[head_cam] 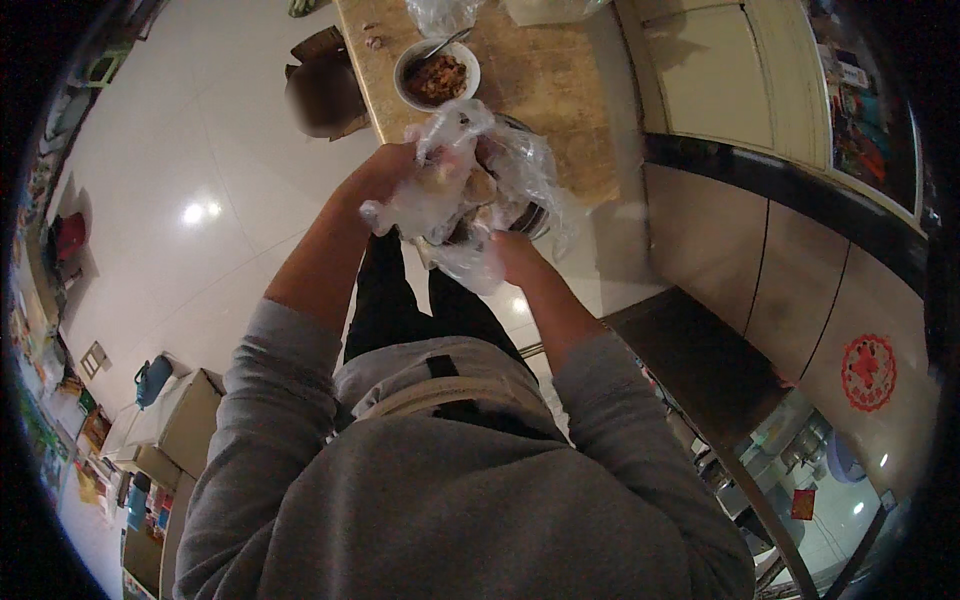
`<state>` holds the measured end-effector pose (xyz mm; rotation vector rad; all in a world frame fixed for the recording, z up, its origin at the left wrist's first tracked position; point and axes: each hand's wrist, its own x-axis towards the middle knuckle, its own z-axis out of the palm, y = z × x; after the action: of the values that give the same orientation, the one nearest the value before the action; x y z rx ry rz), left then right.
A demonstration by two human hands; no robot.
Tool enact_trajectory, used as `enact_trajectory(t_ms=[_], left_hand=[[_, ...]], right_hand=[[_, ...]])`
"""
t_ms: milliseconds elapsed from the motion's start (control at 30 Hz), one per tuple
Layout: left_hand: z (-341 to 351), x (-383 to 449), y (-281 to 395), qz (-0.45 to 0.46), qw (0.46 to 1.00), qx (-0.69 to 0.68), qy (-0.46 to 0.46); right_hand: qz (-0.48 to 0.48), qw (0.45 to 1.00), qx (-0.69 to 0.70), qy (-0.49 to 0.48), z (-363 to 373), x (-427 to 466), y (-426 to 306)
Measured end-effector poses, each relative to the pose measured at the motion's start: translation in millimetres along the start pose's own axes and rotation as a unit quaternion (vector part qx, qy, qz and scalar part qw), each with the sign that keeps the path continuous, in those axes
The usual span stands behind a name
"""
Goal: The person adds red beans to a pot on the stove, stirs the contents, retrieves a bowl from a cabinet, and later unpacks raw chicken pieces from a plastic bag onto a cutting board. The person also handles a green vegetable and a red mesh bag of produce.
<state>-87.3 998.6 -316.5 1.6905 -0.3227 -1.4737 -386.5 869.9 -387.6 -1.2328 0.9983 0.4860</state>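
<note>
A crumpled clear plastic bag spreads between my two hands, over the near end of the table. My left hand grips the bag's left side, its fingers partly hidden by the film. On the near right side my right hand is closed on the plastic. Pale lumps, perhaps food, show within the folds; their exact kind is unclear. Under the bag a round metal bowl shows only part of its rim. Just beyond stands a white bowl of chopped reddish-brown food, with a metal spoon leaning in it.
The brown table runs away from me. More clear plastic bags lie at its far end, and small pieces like garlic cloves near its left edge. An open cardboard box stands on the floor at left. Pale cabinets flank the right.
</note>
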Motion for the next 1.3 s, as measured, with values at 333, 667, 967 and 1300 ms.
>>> enact_trajectory(t_ms=[333,667,967,1300], left_hand=[[-4,-70,1,-0.061,0.945,-0.315,-0.064],[92,-66,-64,0.184,0.934,0.276,-0.134],[138,-13,-21,0.061,0.872,0.472,-0.112],[118,-67,14,0.116,0.990,-0.003,0.085]], right_hand=[[-0.008,0.992,-0.054,0.110,-58,-87,-79],[-0.237,0.941,-0.208,0.126,-143,-134,-61],[-0.020,0.974,0.099,0.202,-167,-219,-137],[-0.064,0.981,0.151,0.104,-137,-241,-155]])
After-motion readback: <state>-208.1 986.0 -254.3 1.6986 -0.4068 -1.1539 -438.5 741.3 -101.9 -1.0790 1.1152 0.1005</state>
